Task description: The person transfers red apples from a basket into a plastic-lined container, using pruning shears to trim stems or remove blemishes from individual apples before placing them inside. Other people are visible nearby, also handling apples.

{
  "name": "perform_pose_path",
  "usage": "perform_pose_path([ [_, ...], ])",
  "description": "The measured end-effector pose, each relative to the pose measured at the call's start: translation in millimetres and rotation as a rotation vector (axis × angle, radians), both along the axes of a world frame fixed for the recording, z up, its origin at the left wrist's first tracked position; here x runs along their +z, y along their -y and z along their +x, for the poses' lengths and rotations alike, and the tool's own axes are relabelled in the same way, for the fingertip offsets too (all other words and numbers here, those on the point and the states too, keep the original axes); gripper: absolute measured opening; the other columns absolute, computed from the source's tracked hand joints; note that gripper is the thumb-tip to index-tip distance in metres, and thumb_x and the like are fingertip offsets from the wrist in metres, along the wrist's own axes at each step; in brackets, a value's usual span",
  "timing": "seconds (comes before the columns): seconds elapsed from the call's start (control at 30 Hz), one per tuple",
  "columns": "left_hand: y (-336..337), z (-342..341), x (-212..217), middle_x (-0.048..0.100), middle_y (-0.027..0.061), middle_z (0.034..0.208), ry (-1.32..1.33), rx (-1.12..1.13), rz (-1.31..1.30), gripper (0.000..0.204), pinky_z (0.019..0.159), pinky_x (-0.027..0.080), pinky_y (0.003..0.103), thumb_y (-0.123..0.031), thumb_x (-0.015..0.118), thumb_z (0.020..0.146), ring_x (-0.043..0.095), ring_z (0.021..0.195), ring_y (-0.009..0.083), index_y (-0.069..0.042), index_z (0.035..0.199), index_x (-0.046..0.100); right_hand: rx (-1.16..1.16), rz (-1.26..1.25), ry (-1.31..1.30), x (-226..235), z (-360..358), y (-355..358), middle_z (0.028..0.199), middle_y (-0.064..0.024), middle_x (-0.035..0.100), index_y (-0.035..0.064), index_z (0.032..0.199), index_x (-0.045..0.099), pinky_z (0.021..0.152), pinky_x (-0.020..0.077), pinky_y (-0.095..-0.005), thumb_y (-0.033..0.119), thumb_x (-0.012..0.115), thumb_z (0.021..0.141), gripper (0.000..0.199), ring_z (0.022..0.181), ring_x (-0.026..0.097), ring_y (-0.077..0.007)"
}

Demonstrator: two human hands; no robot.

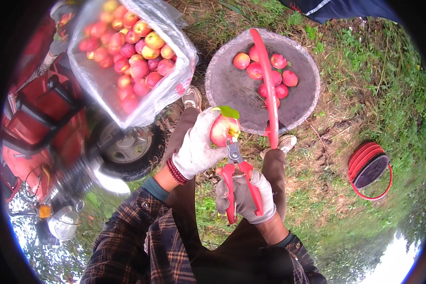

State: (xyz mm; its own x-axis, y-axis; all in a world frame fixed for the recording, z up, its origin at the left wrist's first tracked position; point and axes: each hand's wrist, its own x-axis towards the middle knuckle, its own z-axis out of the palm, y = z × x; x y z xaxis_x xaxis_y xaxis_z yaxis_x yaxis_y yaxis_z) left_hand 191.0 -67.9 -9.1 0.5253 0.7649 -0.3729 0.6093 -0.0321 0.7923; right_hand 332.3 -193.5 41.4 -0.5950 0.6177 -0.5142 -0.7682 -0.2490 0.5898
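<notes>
My left hand (196,149), in a white work glove, grips a red-yellow apple (224,129) with a green leaf (229,111) on top. My right hand (251,199), also gloved, holds red-handled pruning shears (236,180) whose short blades touch the underside of the apple. Just beyond the apple stands a grey round bucket (232,90) with a red handle (269,80) and several red apples (270,71) inside.
A clear plastic bag (173,90) full of red and yellow apples sits on a red motor vehicle (38,128) with a black wheel (128,146) at left. A stacked red-rimmed bucket (369,168) lies on the grass at right. My shoes (192,98) stand by the grey bucket.
</notes>
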Motion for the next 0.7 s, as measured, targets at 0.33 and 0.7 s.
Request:
perform_pose_path([
  [0.33, -31.6, -36.1, 26.9, 0.049, 0.0226, 0.120, 0.012, -0.071, 0.078, 0.070, 0.089, 0.047, 0.041, -0.018, 0.081, 0.061, 0.053, 0.107, 0.0383, 0.000, 0.119, 0.045, -0.063, -0.043, -0.092, 8.3, -26.9, -25.2, 0.085, -0.0101, 0.056, -0.0071, 0.125, 0.044, 0.058, 0.0435, -0.0321, 0.045, 0.055, 0.083, 0.067, 0.070, 0.054, -0.0197],
  [0.7, -38.6, -90.4, 15.4, 0.050, 0.0258, 0.119, 0.104, -0.124, 0.219, 0.074, 0.080, 0.052, 0.043, -0.019, 0.081, 0.061, 0.057, 0.100, 0.0417, 0.000, 0.119, 0.040, 0.077, -0.052, -0.080, 13.9, -54.1, -53.8, 0.067, -0.0043, 0.047, -0.0037, 0.117, 0.050, 0.046, 0.0333, -0.0326, 0.050, 0.049, 0.086, 0.062, 0.047, 0.043, -0.0174],
])
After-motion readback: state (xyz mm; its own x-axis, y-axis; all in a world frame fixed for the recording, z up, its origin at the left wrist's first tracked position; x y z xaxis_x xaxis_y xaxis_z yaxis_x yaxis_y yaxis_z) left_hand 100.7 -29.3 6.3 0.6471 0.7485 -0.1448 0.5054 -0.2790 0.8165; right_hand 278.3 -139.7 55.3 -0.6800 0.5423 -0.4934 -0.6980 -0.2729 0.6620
